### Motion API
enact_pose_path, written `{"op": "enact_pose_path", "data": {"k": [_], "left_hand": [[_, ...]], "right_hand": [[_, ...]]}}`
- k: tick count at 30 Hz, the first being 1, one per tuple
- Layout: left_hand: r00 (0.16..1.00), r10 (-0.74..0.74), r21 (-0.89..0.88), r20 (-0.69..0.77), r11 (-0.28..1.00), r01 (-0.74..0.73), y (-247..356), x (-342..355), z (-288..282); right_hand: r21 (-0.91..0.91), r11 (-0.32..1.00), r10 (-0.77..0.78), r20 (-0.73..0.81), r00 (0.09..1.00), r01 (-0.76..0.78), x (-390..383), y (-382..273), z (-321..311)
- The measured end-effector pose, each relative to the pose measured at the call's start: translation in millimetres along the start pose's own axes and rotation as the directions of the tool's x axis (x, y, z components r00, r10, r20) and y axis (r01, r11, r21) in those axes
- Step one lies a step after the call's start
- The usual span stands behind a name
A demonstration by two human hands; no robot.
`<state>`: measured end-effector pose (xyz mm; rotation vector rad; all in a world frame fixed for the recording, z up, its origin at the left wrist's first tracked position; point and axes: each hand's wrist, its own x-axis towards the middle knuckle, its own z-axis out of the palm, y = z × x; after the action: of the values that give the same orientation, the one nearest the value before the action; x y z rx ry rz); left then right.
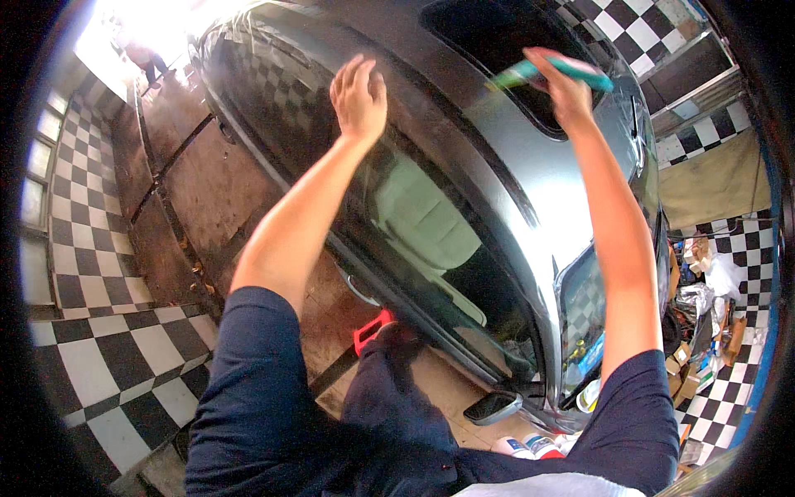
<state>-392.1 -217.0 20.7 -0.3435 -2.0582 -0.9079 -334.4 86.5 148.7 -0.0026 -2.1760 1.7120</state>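
A dark grey car (530, 203) stretches diagonally in front of me, its roof at chest height or so. My left hand (359, 98) is held at the edge of the roof above the side windows, fingers loosely spread and holding nothing. Whether it rests on the metal I cannot tell. My right hand (567, 93) grips a long, flat teal-green thing (580, 73), smeared by motion, with a yellow-green end pointing left. It is over the dark sunroof opening (489, 37); contact with the roof cannot be made out.
A red step-like frame (373, 333) is by my leg. Below the car's side mirror (492, 407) stand several white bottles (542, 447). Boxes and plastic-wrapped clutter (700, 302) line the checkered wall at right. Another person (149, 62) is far off at upper left, beyond the brown floor (224, 178).
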Motion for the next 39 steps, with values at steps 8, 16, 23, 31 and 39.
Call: {"op": "enact_pose_path", "data": {"k": [8, 16, 23, 31, 39], "left_hand": [[0.997, 0.049, -0.181, 0.062, 0.983, -0.037, -39.2, 63.0, 50.5], [0.996, 0.053, -0.033, 0.068, 0.998, -0.051, -48.0, 50.0, 51.0], [0.995, 0.045, 0.033, 0.089, 0.998, -0.049, -43.8, 50.6, 49.0], [0.974, 0.114, 0.128, 0.194, 0.982, -0.141, -57.7, 53.2, 53.4], [0.970, 0.158, 0.096, 0.183, 0.979, -0.178, -57.4, 53.7, 58.0]], "right_hand": [[0.247, 0.951, -0.209, 0.058, 0.976, 0.189, 119.0, 57.7, 152.4], [0.090, 0.996, -0.050, 0.282, 0.958, 0.025, 4.9, 61.6, 37.2], [-0.192, 0.944, 0.248, -0.121, 0.961, -0.267, -194.0, 53.1, -133.7], [-0.144, 0.990, 0.000, 0.081, 0.997, 0.012, -64.5, 10.9, -67.7], [-0.013, 0.999, -0.031, 0.035, 0.999, 0.031, -114.3, 86.6, -94.7]]}}
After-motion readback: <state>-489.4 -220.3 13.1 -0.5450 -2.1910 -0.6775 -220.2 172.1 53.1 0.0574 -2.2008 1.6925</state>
